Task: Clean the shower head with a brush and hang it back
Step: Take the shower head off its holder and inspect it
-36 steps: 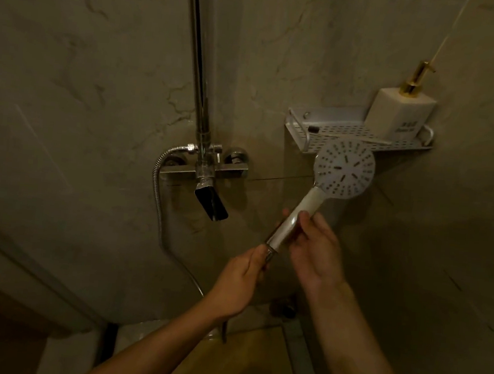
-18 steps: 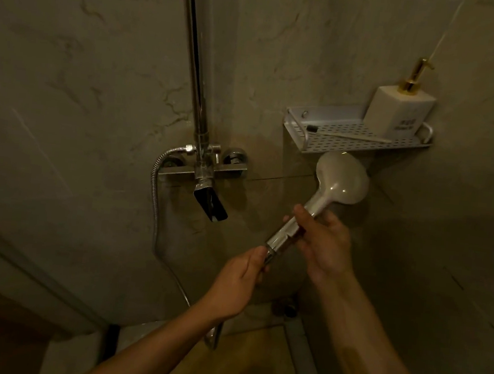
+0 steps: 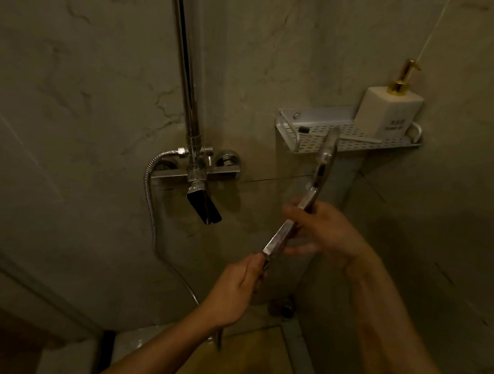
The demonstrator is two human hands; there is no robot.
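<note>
Chrome glints between two bare hands in the dim stall. Nearest, the left hand curls its fingers around the bottom end of the silver handheld shower head, right where the ribbed metal hose joins. Just above, the right hand wraps thumb and fingers round the handle's middle. That shower head tilts up to the right, turned edge-on, its round end overlapping the white perforated corner shelf. On the shelf sits a square white soap bottle with a gold pump. Left of it, the chrome mixer tap clings to the marbled wall.
</note>
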